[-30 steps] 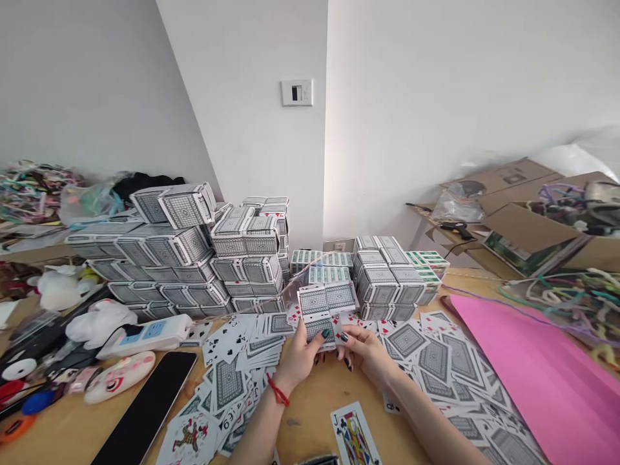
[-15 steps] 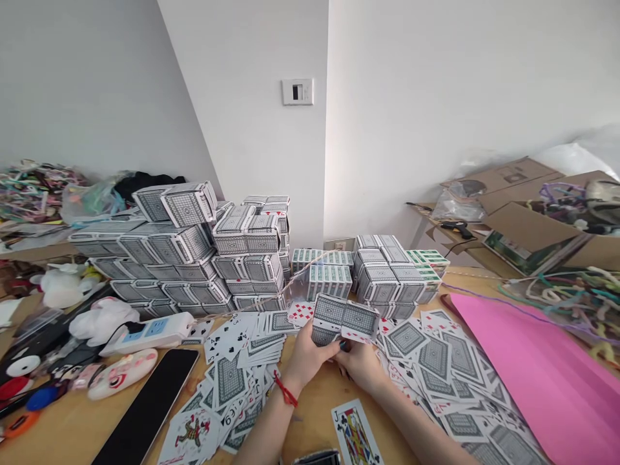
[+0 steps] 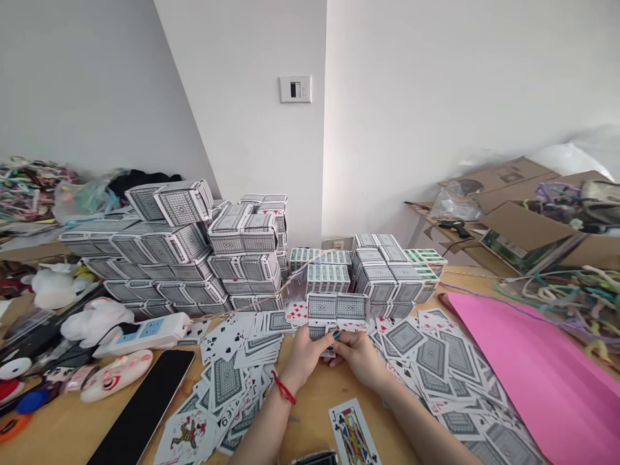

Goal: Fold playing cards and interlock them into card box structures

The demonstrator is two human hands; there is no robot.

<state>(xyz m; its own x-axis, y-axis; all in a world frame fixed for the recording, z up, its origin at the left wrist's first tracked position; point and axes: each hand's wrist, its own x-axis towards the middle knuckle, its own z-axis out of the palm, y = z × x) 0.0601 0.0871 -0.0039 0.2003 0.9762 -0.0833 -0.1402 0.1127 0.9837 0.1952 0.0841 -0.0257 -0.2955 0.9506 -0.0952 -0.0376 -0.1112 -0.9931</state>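
Between my two hands is a block made of folded playing cards (image 3: pixel 338 309), its grey patterned backs facing me. My left hand (image 3: pixel 305 355), with a red string at the wrist, is closed on the block's lower left. My right hand (image 3: pixel 361 358) is closed on its lower right side, where part of a card with red marks shows. The thumbs meet near the block's bottom edge, and the fingers behind it are hidden. Just below lies a jack of clubs (image 3: pixel 354 434), face up. Loose cards spread on the left (image 3: pixel 227 381) and on the right (image 3: pixel 433 361).
Tall stacks of card blocks (image 3: pixel 165 242) stand back left, with a smaller stack (image 3: pixel 392 278) back right. Green-and-white card blocks (image 3: pixel 328 278) sit between them. A phone (image 3: pixel 145 403) and a white power strip (image 3: pixel 150 332) lie left, pink paper (image 3: pixel 523 368) right. Cardboard boxes (image 3: pixel 527 236) stand beyond.
The card block has turned from a tilt to nearly level and shifted slightly left. My right hand has come up and left, its fingers now at the block's lower edge.
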